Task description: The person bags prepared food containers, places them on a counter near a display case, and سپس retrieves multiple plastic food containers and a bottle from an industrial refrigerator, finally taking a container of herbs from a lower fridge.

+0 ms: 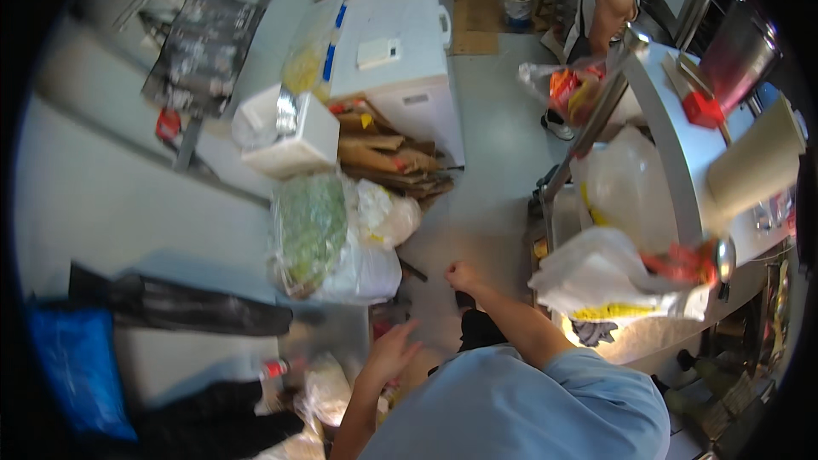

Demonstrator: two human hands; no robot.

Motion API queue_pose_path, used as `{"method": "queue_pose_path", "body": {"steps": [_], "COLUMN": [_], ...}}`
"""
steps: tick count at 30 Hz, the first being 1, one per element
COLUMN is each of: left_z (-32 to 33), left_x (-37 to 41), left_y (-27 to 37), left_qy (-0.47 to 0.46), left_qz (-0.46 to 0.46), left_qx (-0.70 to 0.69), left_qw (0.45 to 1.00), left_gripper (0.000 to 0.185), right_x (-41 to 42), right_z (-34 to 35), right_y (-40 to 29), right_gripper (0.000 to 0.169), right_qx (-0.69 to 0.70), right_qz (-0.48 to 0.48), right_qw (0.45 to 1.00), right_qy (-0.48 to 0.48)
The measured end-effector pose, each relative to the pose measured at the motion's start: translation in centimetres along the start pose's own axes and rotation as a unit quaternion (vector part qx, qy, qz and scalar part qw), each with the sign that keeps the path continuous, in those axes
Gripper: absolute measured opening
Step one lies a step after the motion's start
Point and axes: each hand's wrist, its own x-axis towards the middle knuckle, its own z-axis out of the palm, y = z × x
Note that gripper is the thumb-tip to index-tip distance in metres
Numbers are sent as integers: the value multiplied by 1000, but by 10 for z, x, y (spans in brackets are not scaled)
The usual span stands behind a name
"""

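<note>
My left hand [391,352] hangs with its fingers apart and nothing in it, at the lower middle of the view. Close to it is a clear plastic bag of green vegetables [313,230], with a white plastic bag [367,271] beside that. My right hand [461,277] is held out over the grey floor, its fingers curled in. Nothing shows in it, though blur hides the fingertips. Farther right, a white plastic bag with yellow print [594,275] hangs near the metal counter.
A white chest freezer [390,25] stands ahead, with flattened cardboard [396,160] by its near end and a white foam box [294,147] to its left. A co-worker [607,6] stands at the upper right, beyond a steel-edged counter [671,140] holding a large metal pot [741,54].
</note>
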Motion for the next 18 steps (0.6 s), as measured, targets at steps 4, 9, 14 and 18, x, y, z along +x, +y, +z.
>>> {"method": "queue_pose_path", "body": {"steps": [4,9,14,18], "left_z": [-86,-143,-203,-240], "left_x": [77,151,334,456], "left_y": [19,-8,44,123], "left_qy": [142,170,110,26], "left_qz": [38,-6,188,224], "left_qx": [3,-73,38,-66], "left_qw": [989,983,975,972], "left_gripper": [43,42,39,40], "right_x": [151,242,332,350], "right_z": [-42,-164,-345,-454], "right_y": [-18,-164,-153,-113], "right_gripper": [26,27,33,37], "right_qx": [-87,41,-1,-81], "right_qz": [51,82,124,220], "right_qw": [993,956,914,888], "right_qy": [64,278,387,395]}}
